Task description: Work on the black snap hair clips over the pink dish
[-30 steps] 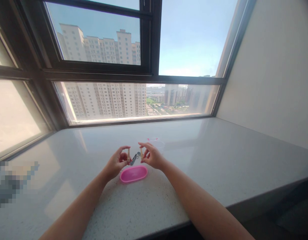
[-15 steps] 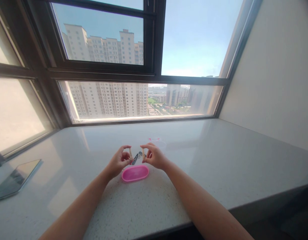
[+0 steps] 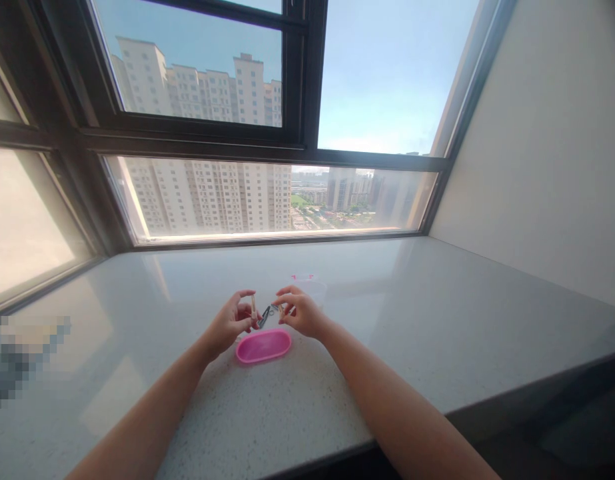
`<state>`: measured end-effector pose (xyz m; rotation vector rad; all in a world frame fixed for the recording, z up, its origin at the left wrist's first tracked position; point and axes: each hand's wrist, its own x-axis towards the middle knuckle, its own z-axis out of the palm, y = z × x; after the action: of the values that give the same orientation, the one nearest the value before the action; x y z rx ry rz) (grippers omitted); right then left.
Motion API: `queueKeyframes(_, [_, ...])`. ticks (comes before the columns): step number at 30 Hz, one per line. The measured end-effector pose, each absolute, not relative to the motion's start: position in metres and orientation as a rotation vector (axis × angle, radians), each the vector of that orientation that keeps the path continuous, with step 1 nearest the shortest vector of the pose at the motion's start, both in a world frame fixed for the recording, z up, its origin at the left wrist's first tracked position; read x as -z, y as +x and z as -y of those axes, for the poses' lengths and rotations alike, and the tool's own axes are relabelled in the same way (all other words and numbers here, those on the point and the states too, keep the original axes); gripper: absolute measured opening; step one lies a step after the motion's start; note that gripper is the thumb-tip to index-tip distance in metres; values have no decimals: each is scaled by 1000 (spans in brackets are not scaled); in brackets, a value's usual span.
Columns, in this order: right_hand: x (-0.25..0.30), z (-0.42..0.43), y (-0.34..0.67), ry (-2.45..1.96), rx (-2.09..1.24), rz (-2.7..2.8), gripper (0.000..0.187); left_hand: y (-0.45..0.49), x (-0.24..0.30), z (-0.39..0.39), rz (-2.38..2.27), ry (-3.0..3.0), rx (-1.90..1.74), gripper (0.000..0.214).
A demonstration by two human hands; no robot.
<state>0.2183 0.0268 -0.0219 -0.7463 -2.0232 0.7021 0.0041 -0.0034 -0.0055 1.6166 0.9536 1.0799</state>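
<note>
My left hand (image 3: 232, 319) pinches a slim beige clip (image 3: 254, 308), held upright between thumb and fingertip. Facing it, my right hand (image 3: 300, 312) has a second small beige clip (image 3: 280, 309) at its fingertips, partly hidden by the fingers. On the counter between the hands lie dark hair clips (image 3: 264, 316), some of them covered by my right fingers. Just in front of them, nearer to me, sits an oval pink box (image 3: 264, 347) with nothing visible inside. Behind my right hand is a clear lid with pink latches (image 3: 302, 277).
A pale speckled countertop (image 3: 437, 333) spreads under everything, with its front edge at the lower right. A blurred-out flat object (image 3: 17, 363) is at the far left. Dark-framed windows (image 3: 307, 157) stand behind, and a white wall (image 3: 547, 167) rises on the right.
My right fingers have shifted, and the clip in them is less upright and more covered. The left hand keeps its clip upright. The whole view has slid slightly.
</note>
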Motion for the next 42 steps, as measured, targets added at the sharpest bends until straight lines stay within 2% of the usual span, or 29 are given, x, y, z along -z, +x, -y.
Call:
queueKeyframes(3, [23,-27,217,-735,-728,1999,32,4,5,4,-942,1598,-1087,56])
queueKeyframes(14, [20,-26,215,-737,-843,1938,40,6,-4,10,-940,1500,-1137,61])
queueKeyframes(22, [16,-21,215,-723,-865,1953,39,5,-4,9,-970,1601,-1154,55])
queueKeyframes(29, [14,-20,218,-763,-727,2028,53,4,-2,9,-1061,1777,-1111,54])
queueKeyframes(42, [12,-19,217,-721,-744,2018,60,4,0,10,-1094,1874,-1075,52])
